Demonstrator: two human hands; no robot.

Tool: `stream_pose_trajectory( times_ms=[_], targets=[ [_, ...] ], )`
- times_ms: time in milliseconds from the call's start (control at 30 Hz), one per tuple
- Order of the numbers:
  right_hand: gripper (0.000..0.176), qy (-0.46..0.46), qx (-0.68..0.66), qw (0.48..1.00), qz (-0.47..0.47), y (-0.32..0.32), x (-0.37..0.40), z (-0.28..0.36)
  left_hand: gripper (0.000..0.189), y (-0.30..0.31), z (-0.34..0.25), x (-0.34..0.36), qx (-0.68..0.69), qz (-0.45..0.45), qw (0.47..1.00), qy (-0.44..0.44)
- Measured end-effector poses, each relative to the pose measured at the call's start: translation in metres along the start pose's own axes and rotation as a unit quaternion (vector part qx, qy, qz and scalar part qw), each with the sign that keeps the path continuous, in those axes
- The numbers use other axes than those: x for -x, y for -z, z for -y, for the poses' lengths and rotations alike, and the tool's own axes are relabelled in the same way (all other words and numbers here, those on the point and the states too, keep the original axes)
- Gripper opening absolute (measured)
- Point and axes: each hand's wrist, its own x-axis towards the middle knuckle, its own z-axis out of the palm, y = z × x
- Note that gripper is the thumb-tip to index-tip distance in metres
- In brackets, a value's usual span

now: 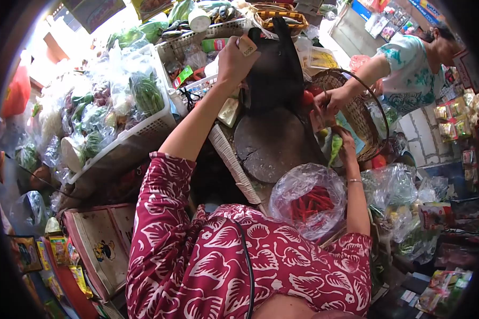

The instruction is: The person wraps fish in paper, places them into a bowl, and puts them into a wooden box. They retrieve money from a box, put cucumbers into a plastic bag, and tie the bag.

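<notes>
My left hand (235, 65), raised at the top middle, is closed on a small folded tan banknote (247, 47) with printed digits. Right beside it stands a black plastic bag (274, 77), behind a round dark chopping block (269, 146). On the right, my right hand (347, 142) has its fingers closed around a light green chilli pepper (335, 149); part of the grip is hidden. Below that hand, red chillies (314, 204) lie inside an open clear plastic bag (287, 199). Another person's hand (330, 101) reaches in close above my right hand, near a red tomato (307, 97).
A wicker basket (380, 141) with a tall handle stands at the right. To the left, a white crate (138, 130) holds bagged vegetables. The other person (415, 72) stands at the upper right. Bagged produce (404, 186) and packets crowd the lower right.
</notes>
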Motion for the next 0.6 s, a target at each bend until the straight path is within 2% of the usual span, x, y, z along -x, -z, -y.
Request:
stream_pose_trajectory(
  times_ms=[67,133,167,200,233,267,300,333,400,433,500,533,600],
  targets=[
    [0.027,0.031,0.017,0.999,-0.023,0.013,0.01,0.015,0.045,0.0,0.004,-0.007,-0.002,0.014,1.0,-0.015],
    [0.021,-0.028,-0.079,0.994,-0.072,0.017,0.021,0.012,0.039,0.004,0.005,-0.01,-0.004,0.028,0.999,-0.034],
    [0.021,-0.025,-0.077,0.994,-0.073,0.025,0.024,0.021,0.035,0.01,0.002,-0.011,0.017,0.097,0.995,0.013],
    [0.021,-0.063,-0.066,0.992,-0.081,0.035,0.028,0.032,0.031,0.015,-0.002,-0.012,0.038,0.165,0.984,0.059],
    [0.021,-0.102,-0.055,0.989,-0.089,0.045,0.027,0.044,0.031,0.019,-0.006,-0.012,0.039,0.162,0.984,0.058],
    [0.021,-0.099,-0.054,0.989,-0.09,0.052,0.022,0.055,0.027,0.023,-0.009,-0.011,0.068,0.201,0.972,0.106],
    [0.024,-0.147,-0.155,0.97,-0.117,0.059,0.018,0.065,0.024,0.027,-0.013,-0.01,0.096,0.238,0.954,0.154],
    [0.027,-0.193,-0.253,0.937,-0.143,0.067,0.014,0.074,0.024,0.028,-0.011,-0.009,0.097,0.236,0.955,0.152],
    [0.032,-0.162,-0.275,0.938,-0.137,0.085,-0.005,0.087,0.016,0.027,-0.007,-0.005,0.242,0.286,0.914,0.153],
    [0.032,-0.139,-0.325,0.922,-0.161,0.093,-0.018,0.104,0.016,0.031,-0.011,-0.001,0.244,0.286,0.914,0.152],
    [0.033,-0.096,-0.383,0.894,-0.209,0.104,-0.05,0.129,0.014,0.042,-0.023,0.01,0.358,0.256,0.875,0.202],
    [0.036,-0.079,-0.393,0.886,-0.234,0.107,-0.068,0.138,0.014,0.045,-0.024,0.013,0.358,0.253,0.876,0.201],
    [0.033,0.001,-0.484,0.847,-0.221,0.11,-0.106,0.167,0.02,0.05,-0.022,0.017,0.337,0.246,0.88,0.226]
  ],
)
